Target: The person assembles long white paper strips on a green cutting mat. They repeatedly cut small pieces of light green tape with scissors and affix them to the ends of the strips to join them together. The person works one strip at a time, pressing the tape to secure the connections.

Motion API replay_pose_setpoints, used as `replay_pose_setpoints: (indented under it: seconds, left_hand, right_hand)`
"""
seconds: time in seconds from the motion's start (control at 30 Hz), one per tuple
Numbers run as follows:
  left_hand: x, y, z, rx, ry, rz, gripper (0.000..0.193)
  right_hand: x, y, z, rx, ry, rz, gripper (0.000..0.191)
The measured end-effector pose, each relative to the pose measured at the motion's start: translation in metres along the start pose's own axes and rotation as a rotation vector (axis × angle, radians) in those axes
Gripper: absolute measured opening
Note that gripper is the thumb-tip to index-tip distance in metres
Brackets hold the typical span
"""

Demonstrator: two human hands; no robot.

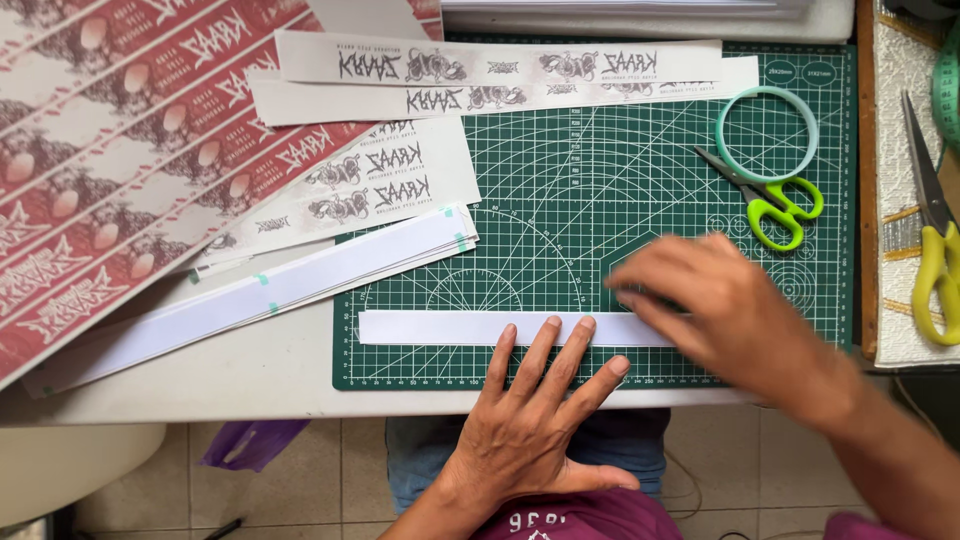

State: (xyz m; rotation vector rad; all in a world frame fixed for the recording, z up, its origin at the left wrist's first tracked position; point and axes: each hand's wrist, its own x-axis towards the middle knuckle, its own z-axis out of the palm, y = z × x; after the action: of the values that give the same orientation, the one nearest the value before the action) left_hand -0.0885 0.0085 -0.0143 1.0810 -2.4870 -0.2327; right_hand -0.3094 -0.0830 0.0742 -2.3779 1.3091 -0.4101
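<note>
Evidently, in the head view, the left hand (530,415) is lying flat with its fingers spread, their tips pressing on the lower edge of a blank white paper strip (440,328) that is stretching left to right along the near part of the green cutting mat (600,200); judging by the pose, the hand is pinning the strip so it does not slide. The right hand (725,315) is blurring over the strip's right end, at about three o'clock from the left hand, and whether its fingers are pinching the paper or only sweeping across it I cannot tell. At about ten o'clock from the strip a stack of similar white strips (270,290) marked with small teal tape tabs is lying slanted, half off the mat, as if kept within reach. Beyond it, printed grey-and-white label strips (400,185) are fanning out, and two longer printed strips (500,80) are lying across the mat's far edge at twelve o'clock. Red patterned sheets (110,170) are covering the table toward nine and ten o'clock. At about two o'clock, green-handled scissors (770,195) are resting beside a pale teal ring (767,133). Yellow-handled shears (935,240) are lying on a woven cloth off the mat at three o'clock. The white tabletop (250,380) is ending just below the mat, and tiled floor (330,470) is showing beneath, with the person's knees under the edge.
</note>
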Motion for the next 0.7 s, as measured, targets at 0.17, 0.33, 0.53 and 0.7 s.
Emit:
replay_pose_setpoints:
  seconds: [0.17, 0.33, 0.53, 0.7]
  left_hand:
    - [-0.001, 0.000, -0.001, 0.012, -0.007, 0.011, 0.109]
    - [-0.001, 0.000, -0.001, 0.010, -0.005, 0.002, 0.108]
    - [-0.004, -0.002, -0.004, -0.033, -0.010, -0.004, 0.102]
    - [-0.007, -0.007, -0.010, -0.129, -0.014, 0.018, 0.096]
  right_hand:
    - [-0.029, -0.015, 0.017, -0.068, 0.060, 0.006, 0.022]
    - [-0.039, -0.022, 0.028, -0.130, 0.095, -0.022, 0.032]
    - [-0.041, -0.025, 0.031, -0.133, 0.109, -0.015, 0.029]
    - [-0.040, -0.028, 0.032, -0.083, 0.125, 0.014, 0.028]
